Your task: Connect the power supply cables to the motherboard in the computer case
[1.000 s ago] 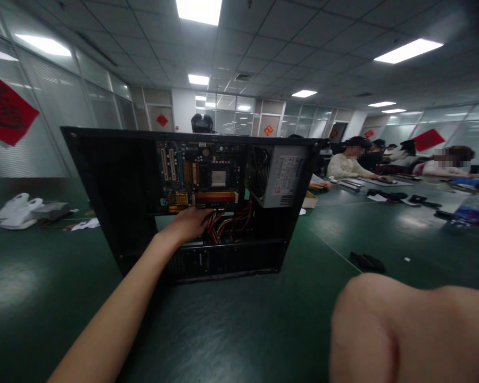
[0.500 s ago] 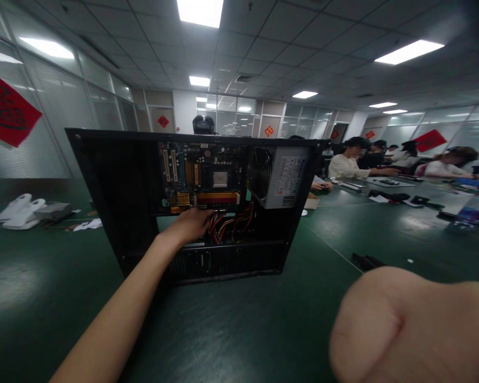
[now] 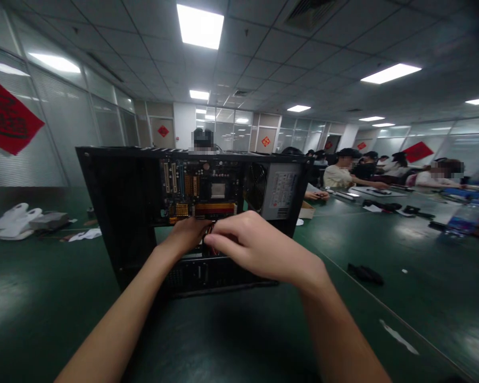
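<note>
Cables (image 3: pixel 209 232) between both hands | left hand (image 3: pixel 187 234) curled on them | right hand (image 3: pixel 255 247) pinching, grip unclear

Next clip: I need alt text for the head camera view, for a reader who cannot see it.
Both hands reach into an open computer case standing on a dark green table: the left hand and right hand meet at the cable bundle below the motherboard. A power supply sits at the case's upper right; other people sit at tables beyond.

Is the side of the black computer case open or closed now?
Open: the computer case has no side panel, so the motherboard and power supply show.
</note>
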`<move>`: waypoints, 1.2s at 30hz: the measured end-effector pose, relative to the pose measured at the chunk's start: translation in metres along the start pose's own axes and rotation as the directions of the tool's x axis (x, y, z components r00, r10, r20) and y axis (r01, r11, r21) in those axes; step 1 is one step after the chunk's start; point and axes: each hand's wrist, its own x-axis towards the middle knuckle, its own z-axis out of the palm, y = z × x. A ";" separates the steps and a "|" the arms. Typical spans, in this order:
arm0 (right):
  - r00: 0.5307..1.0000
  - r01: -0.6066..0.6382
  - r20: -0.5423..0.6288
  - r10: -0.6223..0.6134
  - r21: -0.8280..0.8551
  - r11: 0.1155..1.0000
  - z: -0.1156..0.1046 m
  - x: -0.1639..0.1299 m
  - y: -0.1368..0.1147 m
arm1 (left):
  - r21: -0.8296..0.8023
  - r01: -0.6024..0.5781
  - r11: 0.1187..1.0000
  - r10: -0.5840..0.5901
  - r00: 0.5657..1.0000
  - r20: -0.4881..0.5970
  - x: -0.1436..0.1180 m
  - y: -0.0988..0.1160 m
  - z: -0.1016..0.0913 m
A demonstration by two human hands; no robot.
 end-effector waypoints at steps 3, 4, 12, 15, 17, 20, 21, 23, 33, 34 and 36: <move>0.972 -0.233 -0.092 0.218 -0.221 0.947 0.034 0.023 0.050 | 0.070 -0.017 0.997 0.021 0.998 -0.057 0.001 -0.001 0.000; 0.954 -0.299 -0.107 0.281 -0.266 0.916 0.044 0.027 0.065 | 0.085 -0.009 0.996 0.016 0.997 -0.073 0.002 -0.001 0.000; 0.868 -0.495 -0.133 0.479 -0.327 0.805 0.086 0.028 0.121 | 0.118 0.061 0.991 -0.051 0.995 -0.088 0.003 0.004 -0.005; 0.883 -0.468 -0.127 0.452 -0.316 0.825 0.093 0.030 0.125 | 0.113 0.043 0.993 -0.034 0.996 -0.080 0.002 0.006 -0.005; 0.888 -0.459 -0.112 0.447 -0.298 0.837 0.096 0.032 0.126 | 0.108 0.037 0.993 -0.030 0.997 -0.067 0.003 0.008 -0.006; 0.881 -0.467 -0.090 0.464 -0.312 0.827 0.096 0.035 0.129 | 0.111 0.056 0.992 -0.050 0.997 -0.051 0.008 0.011 -0.007; 0.880 -0.468 -0.081 0.469 -0.327 0.821 0.095 0.036 0.130 | 0.126 0.069 0.990 -0.064 0.997 -0.044 0.010 0.012 -0.008; 0.875 -0.468 -0.066 0.479 -0.359 0.807 0.094 0.040 0.133 | 0.178 0.075 0.981 -0.070 0.997 -0.033 0.015 0.012 -0.007; 0.875 -0.452 -0.045 0.482 -0.429 0.782 0.093 0.048 0.136 | 0.200 0.066 0.978 -0.057 0.997 -0.048 0.018 0.012 -0.001; 0.876 -0.451 -0.045 0.480 -0.430 0.782 0.093 0.048 0.137 | 0.214 0.072 0.974 -0.063 0.997 -0.046 0.018 0.013 -0.002; 0.875 -0.451 -0.040 0.483 -0.431 0.781 0.093 0.047 0.137 | 0.232 0.071 0.970 -0.061 0.997 -0.048 0.019 0.014 -0.002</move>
